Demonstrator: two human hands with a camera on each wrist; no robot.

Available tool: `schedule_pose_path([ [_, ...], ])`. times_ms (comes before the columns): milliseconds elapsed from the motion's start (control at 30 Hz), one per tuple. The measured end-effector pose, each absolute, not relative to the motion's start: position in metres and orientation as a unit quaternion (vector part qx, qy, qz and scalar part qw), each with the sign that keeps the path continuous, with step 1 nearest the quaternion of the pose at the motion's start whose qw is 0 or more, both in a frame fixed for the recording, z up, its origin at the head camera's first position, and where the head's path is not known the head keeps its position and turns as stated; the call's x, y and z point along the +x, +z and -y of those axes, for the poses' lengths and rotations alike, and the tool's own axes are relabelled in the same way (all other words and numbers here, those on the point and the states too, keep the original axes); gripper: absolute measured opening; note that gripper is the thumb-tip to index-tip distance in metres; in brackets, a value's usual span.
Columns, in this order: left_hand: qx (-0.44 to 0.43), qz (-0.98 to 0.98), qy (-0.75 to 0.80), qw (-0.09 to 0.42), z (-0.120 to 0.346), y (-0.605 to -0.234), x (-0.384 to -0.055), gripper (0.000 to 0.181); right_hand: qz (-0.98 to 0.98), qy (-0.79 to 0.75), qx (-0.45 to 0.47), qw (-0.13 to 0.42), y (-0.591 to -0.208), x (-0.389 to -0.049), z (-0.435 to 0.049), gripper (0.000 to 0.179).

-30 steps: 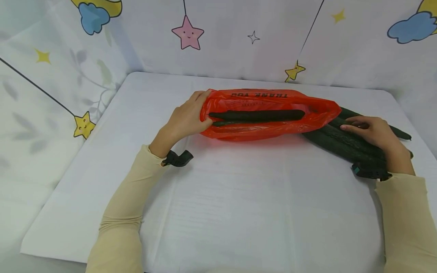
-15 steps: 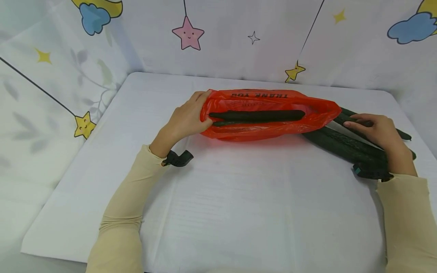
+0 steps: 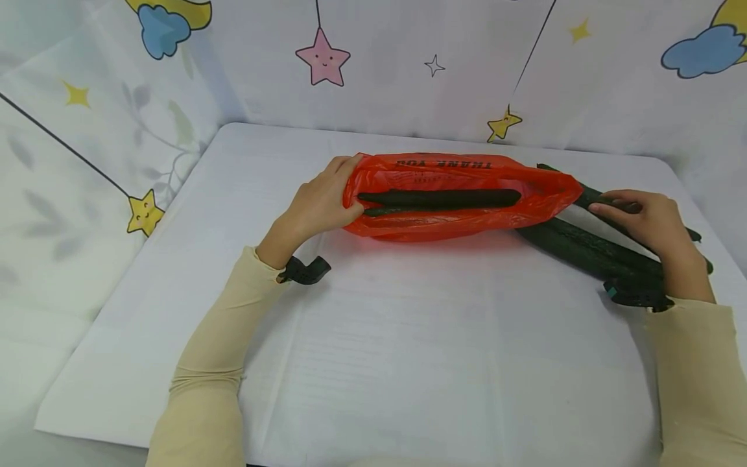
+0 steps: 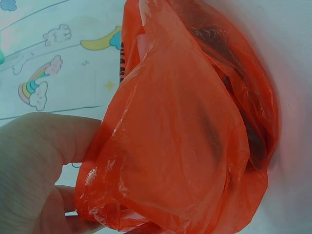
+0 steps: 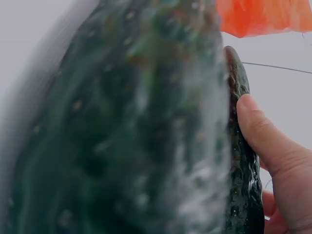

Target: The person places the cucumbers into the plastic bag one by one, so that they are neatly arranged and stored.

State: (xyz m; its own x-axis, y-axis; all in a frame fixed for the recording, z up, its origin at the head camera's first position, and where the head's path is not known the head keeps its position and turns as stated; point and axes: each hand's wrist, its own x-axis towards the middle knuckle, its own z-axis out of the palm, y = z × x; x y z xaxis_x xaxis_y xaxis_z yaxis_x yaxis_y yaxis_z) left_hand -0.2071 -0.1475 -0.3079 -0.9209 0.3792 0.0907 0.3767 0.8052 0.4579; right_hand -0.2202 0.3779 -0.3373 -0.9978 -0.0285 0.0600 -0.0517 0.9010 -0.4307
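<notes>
My left hand (image 3: 321,198) holds the left end of a red plastic bag (image 3: 443,227), thumb at the opening and fingers on the outside. Two dark green cucumbers lie inside the bag, one (image 3: 443,198) in full sight and the other mostly behind the near wall. On the right, my right hand (image 3: 648,220) grips a cucumber (image 5: 242,165), its thumb along the near side. The bag covers that cucumber's left end in the head view. A thick cucumber (image 3: 595,250) lies nearer, large and blurred in the right wrist view. Another cucumber (image 3: 545,167) lies beyond the hand.
Everything lies on a white tabletop (image 3: 397,350). Behind it hangs a pale curtain (image 3: 385,97) printed with stars and clouds. The cucumbers on the right reach up against the bag's right end. Each wrist carries a small black camera (image 3: 303,271).
My right hand has moved slightly back with its cucumber, widening the gap to the thick near one. The far cucumber has shifted left and back, baring its left end. My left hand stays put.
</notes>
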Motion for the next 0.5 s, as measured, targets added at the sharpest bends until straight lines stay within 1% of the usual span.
schedule_pose_path([
  [500, 0.197, -0.950, 0.240, 0.009, 0.147, -0.307, -0.207, 0.079, 0.970, 0.236, 0.010, 0.051, -0.325, -0.214, -0.366, 0.058],
])
